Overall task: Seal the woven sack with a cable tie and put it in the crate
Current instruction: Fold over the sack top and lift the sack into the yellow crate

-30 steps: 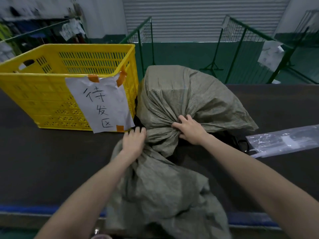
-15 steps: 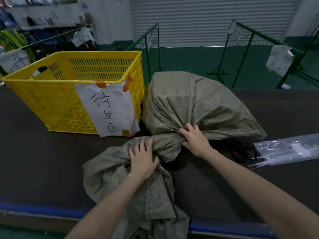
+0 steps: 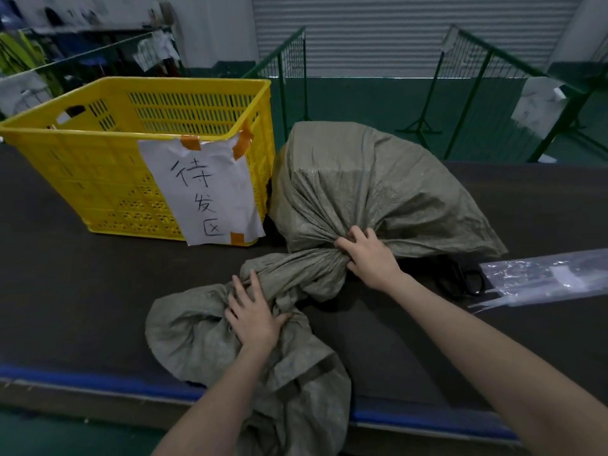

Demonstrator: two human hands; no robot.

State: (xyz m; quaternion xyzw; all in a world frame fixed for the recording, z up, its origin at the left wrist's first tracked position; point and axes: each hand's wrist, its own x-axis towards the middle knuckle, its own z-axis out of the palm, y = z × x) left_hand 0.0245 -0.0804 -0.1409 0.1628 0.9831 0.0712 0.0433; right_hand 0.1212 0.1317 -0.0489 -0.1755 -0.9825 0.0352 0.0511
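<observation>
While right hand [image 3: 368, 258] grips woven sack [image 3: 368, 189] neck, left hand [image 3: 255, 315] clutches loose mouth, pointing toward viewer

Right hand [image 3: 368, 255] grips sack [image 3: 362, 189] neck (left hand [image 3: 255, 315] seemingly bunching slack).

A single wide-angle view comes from a camera worn on the person's head, looking forward and down over a dark surface [image 3: 82, 291]. Both forearms reach in from the bottom edge, so the hands sit close, near the middle of the frame. The yellow crate [image 3: 138, 153] stands further off at the left. Beyond the surface's far edge, green mesh fencing [image 3: 289, 64] and a shutter door [image 3: 411, 31] fill the top. Straight lines bow toward the edges.
</observation>
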